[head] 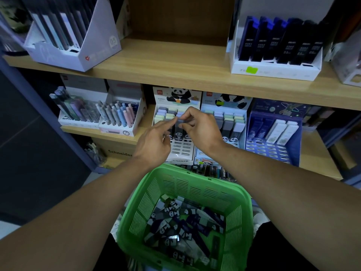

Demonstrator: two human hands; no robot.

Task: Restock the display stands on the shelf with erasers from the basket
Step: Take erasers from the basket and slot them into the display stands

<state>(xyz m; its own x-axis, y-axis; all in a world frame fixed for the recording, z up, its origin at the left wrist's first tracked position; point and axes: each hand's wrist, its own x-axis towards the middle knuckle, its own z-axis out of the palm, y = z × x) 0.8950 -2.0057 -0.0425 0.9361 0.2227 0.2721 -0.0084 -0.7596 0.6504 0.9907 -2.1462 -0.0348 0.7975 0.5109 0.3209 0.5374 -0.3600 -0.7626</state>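
Note:
A green basket (197, 178) sits low in front of me, holding several panda-sleeved erasers (175, 223). Two white panda display stands are on the lower shelf: the left stand (179, 153) and the right stand (242, 118), both with rows of pastel erasers. My right hand (201, 126) pinches the top of a grey panda eraser (178, 132) standing in the left stand. My left hand (154, 143) reaches in beside it, index finger stretched out and touching the same eraser, the other fingers loosely curled.
A blue stand (271, 151) with white boxed items is to the right. Pen displays (117, 116) fill the shelf's left side. The upper wooden shelf (175, 65) carries a white pen box (74, 36) and dark refill packs (279, 42).

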